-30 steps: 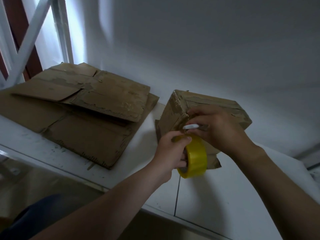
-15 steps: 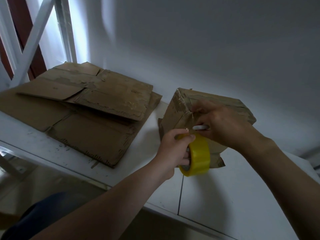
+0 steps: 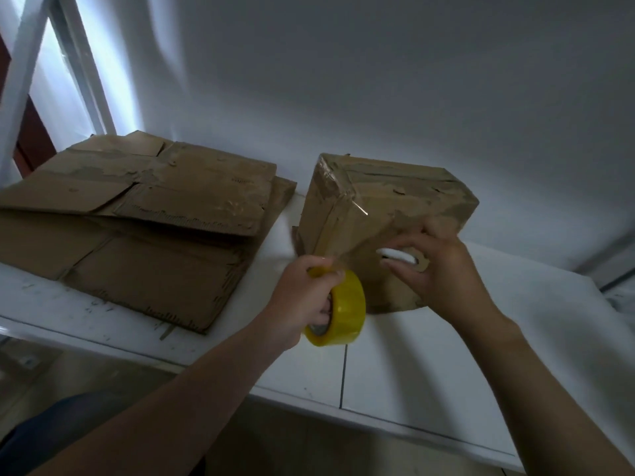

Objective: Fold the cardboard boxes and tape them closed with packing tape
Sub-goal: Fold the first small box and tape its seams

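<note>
Taping is under way. The left hand (image 3: 302, 297) grips the yellow tape roll (image 3: 338, 305) just below the folded cardboard box (image 3: 395, 204). The right hand (image 3: 443, 273) pinches a small white object (image 3: 395, 256) against the box's near face. The next move is probably to cut the strip and press it flat.

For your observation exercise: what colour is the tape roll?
Yellow; the tape roll shows best in the head view.

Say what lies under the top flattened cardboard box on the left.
Another flattened brown cardboard sheet pokes out beneath the top flattened brown cardboard box, resting on the white table. Any further sheets below are covered.
</note>
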The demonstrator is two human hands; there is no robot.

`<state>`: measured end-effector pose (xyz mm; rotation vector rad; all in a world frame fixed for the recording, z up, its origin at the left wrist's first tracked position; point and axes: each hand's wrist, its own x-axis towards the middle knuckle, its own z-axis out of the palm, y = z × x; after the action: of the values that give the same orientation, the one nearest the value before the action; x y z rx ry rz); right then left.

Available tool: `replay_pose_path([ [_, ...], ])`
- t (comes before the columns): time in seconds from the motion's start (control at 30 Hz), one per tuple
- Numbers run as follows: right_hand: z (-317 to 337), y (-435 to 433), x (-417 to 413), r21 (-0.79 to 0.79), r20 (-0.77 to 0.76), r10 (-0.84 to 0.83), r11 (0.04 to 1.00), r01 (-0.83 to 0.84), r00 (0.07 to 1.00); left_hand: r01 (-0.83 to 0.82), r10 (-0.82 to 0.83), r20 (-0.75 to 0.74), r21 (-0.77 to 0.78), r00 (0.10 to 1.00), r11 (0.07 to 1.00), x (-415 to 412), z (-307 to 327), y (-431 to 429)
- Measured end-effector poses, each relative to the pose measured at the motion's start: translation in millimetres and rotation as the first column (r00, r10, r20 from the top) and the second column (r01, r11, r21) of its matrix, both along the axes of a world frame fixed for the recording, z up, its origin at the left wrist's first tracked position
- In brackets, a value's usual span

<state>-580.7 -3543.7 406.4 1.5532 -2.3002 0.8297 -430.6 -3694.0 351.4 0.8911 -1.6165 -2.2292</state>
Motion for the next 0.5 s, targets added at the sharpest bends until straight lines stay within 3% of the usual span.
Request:
replay_pose_path([
  [0.07,-15,15,-1,0.205,0.28,-0.137,0.976,0.08,0.95,-0.018,0.019,0.005,-0.032,1.0,0.999,1,-2,-1],
  [0.13,-28,28,-8,0.53,0.38,-0.254,0.848,0.016,0.889,-0.03,0.031,0.018,-0.066,0.999,0.997,0,-3,-1],
  [0.2,-38,36,-13,0.668,0.424,-0.308,0.741,-0.065,0.852,-0.045,0.048,0.031,-0.09,0.998,0.995,-2,-4,-1],
  [0.4,-67,40,-21,0.594,0.303,-0.32,0.8,0.085,0.898,-0.079,0.088,0.066,-0.127,0.994,0.989,-2,-4,-1],
  [0.5,-71,45,-24,0.587,0.33,-0.293,0.808,0.048,0.897,-0.07,0.081,0.077,-0.141,0.994,0.988,-1,-4,-1],
])
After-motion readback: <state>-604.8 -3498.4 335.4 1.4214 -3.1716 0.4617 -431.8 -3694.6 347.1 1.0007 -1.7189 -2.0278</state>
